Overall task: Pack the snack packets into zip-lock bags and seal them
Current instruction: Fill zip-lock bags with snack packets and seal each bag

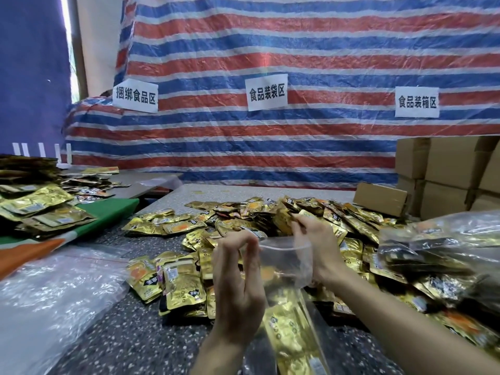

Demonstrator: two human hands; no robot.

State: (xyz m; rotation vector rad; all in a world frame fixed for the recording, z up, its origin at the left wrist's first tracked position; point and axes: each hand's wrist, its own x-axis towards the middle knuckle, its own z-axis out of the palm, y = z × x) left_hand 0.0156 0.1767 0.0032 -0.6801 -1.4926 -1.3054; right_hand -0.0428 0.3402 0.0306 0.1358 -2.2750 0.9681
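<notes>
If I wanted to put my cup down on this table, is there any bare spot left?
Yes. Bare speckled table shows near the front, between the clear plastic sheets and the left hand. Another strip runs behind the gold packet pile, below the striped tarp. The middle and right are crowded with packets and filled bags.

One head-worn wide-angle view, forward and down, close over the table (151,345), striped tarp (297,50) behind.
</notes>
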